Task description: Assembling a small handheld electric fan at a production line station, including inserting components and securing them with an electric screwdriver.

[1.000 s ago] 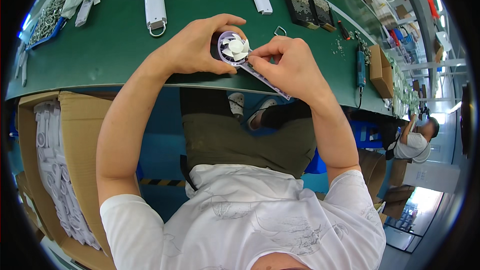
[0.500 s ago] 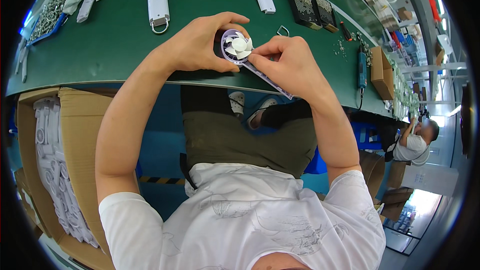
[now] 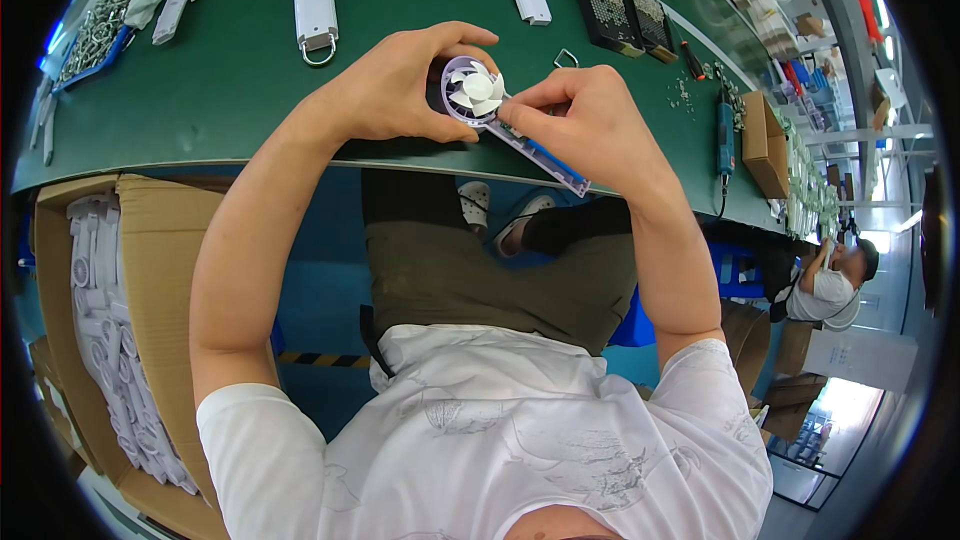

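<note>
Head view: right hand [image 3: 592, 125] lifts a touch, and a blue strip [image 3: 551, 159] shows inside the handle [image 3: 577, 186] of the fan [image 3: 479, 87]; its insides now look easier to work on. Left hand [image 3: 400, 88] grips the fan; right fingertips [image 3: 511, 110] pinch beside it, their catch hidden. Purple shell [image 3: 448, 90], white blades [image 3: 460, 98], over the green table's [image 3: 240, 90] near edge.

At your near left, an open brown cardboard box [image 3: 170, 280] is standing; far left, a blue plastic tray [image 3: 122, 43] is carrying silvery metal pieces [image 3: 98, 35]. Far right, two black rectangular trays [image 3: 590, 25] are lying near a red-and-black screwdriver [image 3: 692, 61]; nearer you, a teal corded power tool [image 3: 724, 130] is resting beside a small brown carton [image 3: 768, 150].
</note>
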{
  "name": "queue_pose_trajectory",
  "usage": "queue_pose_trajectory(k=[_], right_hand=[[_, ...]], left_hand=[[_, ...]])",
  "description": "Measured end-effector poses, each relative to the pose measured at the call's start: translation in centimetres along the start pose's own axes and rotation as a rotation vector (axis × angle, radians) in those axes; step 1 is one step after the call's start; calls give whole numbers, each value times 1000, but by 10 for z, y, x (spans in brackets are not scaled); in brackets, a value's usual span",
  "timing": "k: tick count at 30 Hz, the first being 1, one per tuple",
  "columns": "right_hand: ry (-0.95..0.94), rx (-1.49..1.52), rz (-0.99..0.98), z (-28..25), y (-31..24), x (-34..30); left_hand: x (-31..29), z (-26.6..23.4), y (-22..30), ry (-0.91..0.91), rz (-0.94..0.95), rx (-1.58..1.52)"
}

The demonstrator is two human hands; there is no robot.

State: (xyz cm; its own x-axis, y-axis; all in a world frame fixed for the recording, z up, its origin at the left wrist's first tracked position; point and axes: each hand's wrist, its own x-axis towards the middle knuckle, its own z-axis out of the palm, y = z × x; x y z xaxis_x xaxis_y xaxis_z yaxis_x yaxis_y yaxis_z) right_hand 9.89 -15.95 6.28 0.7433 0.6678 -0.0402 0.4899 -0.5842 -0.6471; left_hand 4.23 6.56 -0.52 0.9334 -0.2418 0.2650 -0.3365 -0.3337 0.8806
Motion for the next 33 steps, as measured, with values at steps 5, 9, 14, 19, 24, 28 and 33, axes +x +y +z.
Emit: queue_pose_trajectory(k=[5, 9, 14, 19, 24, 28, 33], right_hand=[[-18, 13, 41, 2, 0, 2], [-32, 33, 54, 3, -1, 4], [46, -14, -53, 5, 1, -1], [37, -48, -216, 2, 11, -1], [189, 64, -144, -19, 21, 4], [396, 9, -182, -28, 44, 44], [488, -289, -243, -23, 74, 121]], left_hand=[[-1, -1, 0, -1, 3, -5], [-2, -1, 1, -5, -3, 7], [-1, 1, 3, -11, 5, 5], [-1, 0, 6, -11, -33, 9], [1, 0, 10, -18, -96, -67], [4, -2, 5, -29, -70, -78], [3, 0, 6, -29, -73, -63]])
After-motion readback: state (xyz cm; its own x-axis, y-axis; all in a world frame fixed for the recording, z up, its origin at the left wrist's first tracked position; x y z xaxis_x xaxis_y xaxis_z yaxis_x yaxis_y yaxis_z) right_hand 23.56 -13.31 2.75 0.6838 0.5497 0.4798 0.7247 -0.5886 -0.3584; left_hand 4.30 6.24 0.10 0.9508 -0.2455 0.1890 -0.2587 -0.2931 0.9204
